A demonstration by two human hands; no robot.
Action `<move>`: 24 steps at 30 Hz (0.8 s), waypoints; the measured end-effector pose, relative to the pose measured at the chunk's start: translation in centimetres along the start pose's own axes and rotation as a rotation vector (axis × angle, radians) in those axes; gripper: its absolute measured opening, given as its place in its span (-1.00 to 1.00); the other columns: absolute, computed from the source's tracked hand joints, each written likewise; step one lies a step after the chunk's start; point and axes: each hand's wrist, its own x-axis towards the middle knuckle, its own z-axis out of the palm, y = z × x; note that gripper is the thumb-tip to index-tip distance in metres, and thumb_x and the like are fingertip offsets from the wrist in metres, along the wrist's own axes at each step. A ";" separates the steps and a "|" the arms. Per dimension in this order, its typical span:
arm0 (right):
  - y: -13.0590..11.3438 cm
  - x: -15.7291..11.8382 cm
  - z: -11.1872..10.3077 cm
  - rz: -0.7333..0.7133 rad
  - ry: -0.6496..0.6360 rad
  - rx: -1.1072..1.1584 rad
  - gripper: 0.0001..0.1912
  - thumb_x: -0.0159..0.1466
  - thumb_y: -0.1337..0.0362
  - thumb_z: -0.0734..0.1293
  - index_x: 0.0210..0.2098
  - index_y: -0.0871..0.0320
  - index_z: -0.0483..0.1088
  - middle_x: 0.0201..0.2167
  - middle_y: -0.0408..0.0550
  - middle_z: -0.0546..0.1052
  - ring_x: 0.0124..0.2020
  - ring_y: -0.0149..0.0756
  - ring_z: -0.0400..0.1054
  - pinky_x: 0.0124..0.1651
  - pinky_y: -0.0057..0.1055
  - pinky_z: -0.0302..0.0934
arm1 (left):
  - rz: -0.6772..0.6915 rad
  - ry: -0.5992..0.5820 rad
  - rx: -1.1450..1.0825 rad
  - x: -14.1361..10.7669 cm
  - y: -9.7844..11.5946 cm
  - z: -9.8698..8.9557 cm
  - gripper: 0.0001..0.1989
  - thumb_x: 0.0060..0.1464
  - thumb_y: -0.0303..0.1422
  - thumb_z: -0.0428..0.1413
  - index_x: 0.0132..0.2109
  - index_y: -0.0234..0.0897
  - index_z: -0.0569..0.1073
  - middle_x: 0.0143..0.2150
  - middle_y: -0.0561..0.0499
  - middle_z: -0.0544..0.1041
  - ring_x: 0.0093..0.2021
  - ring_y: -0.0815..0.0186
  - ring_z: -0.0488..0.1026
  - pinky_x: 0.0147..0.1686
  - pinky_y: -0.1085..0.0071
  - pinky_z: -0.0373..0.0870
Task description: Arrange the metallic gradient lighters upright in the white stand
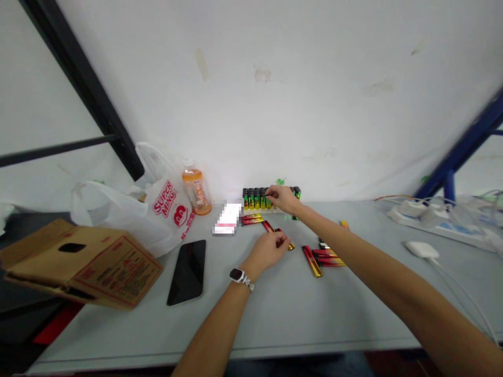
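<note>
A row of green-and-yellow lighters [257, 199] with black tops stands upright against the wall. My right hand [282, 198] reaches over this row, covering part of it, with thumb and finger pinched at the top of one lighter. Lower down, my left hand [269, 248] has curled fingers closed around a red-and-yellow lighter [291, 245], which is partly hidden by them. Another red-and-yellow lighter [268, 226] lies just behind that hand. More lie flat to the left of the row [252, 219] and right of my left hand, including a slanted lighter [312, 261].
On the left are a black phone [187, 272], an open cardboard box [113, 269], a white plastic bag [161, 209] and an orange drink bottle [197, 189]. A blurred-out white item [228, 219] lies near the row. At right are a power strip [444, 220] and a white charger [422, 249] with its cable.
</note>
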 end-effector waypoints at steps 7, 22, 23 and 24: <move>0.8 -1.0 0.1 -0.052 0.077 -0.158 -0.77 0.23 0.38 0.32 -0.16 0.24 0.56 -0.22 0.03 0.40 -0.26 -0.30 0.33 -0.02 -0.30 0.24 | -0.007 -0.005 0.011 0.0 0.1 0.0 -0.64 0.23 -0.17 -0.03 -0.39 -0.30 0.49 -0.52 0.04 0.45 -0.50 0.38 0.32 -0.48 0.48 0.10; 0.8 -9.4 -6.1 0.165 -0.193 -0.486 -0.69 0.23 0.27 0.30 -0.03 0.15 0.45 -0.38 -0.01 0.57 -0.38 -0.22 0.40 -0.32 -0.41 0.10 | -0.004 -0.025 -0.018 0.4 0.4 0.2 -0.63 0.21 -0.15 -0.03 -0.40 -0.30 0.48 -0.55 0.05 0.41 -0.51 0.38 0.31 -0.49 0.48 0.13; 1.0 -10.1 -6.4 0.187 -0.221 -0.538 -0.68 0.23 0.25 0.31 -0.03 0.13 0.45 -0.36 0.01 0.58 -0.36 -0.19 0.41 -0.32 -0.40 0.10 | -0.006 -0.027 -0.019 0.5 0.5 0.2 -0.63 0.21 -0.15 -0.03 -0.40 -0.30 0.48 -0.55 0.05 0.41 -0.51 0.38 0.31 -0.49 0.48 0.13; 1.1 -10.7 -6.6 0.202 -0.247 -0.583 -0.66 0.23 0.24 0.31 0.00 0.12 0.44 -0.33 0.03 0.59 -0.34 -0.16 0.43 -0.32 -0.39 0.11 | -0.008 -0.028 -0.020 0.5 0.5 0.3 -0.62 0.21 -0.15 -0.02 -0.41 -0.30 0.48 -0.56 0.05 0.41 -0.52 0.38 0.31 -0.49 0.48 0.13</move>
